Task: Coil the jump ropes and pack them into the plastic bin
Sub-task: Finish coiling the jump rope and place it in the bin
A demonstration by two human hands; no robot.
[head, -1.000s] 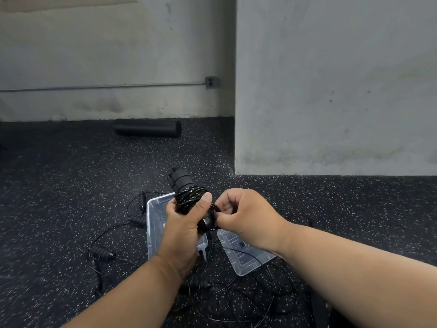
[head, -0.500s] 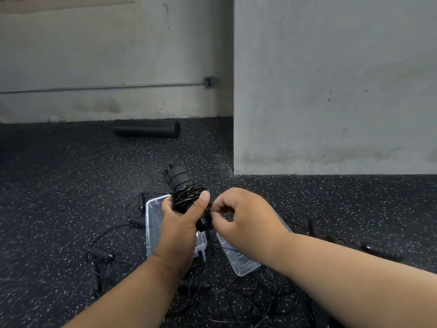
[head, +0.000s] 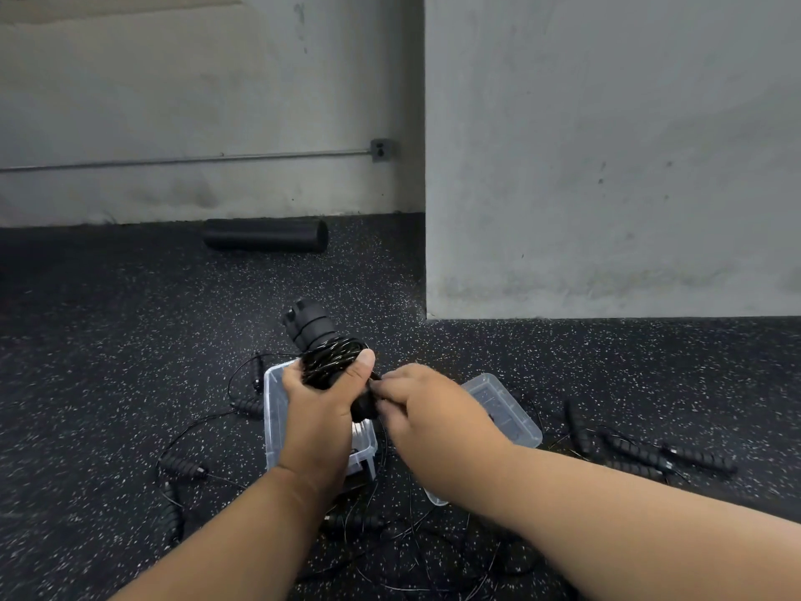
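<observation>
Two hands over the plastic bin (head: 274,405) on the floor: left hand (head: 320,405) curled around a coiled jump rope (head: 327,362), its handles upright. Right hand (head: 427,409) pinches the bundle's lower end. Loose ropes (head: 641,453) lie beside the lid (head: 505,405).

The scene is lit dimly and evenly, with a cool greenish cast on the wall (head: 607,145). Only soft shadows are cast on the floor (head: 108,362). Slight motion blur is seen on the right hand (head: 427,412). Straight lines are bent near the edges.
</observation>
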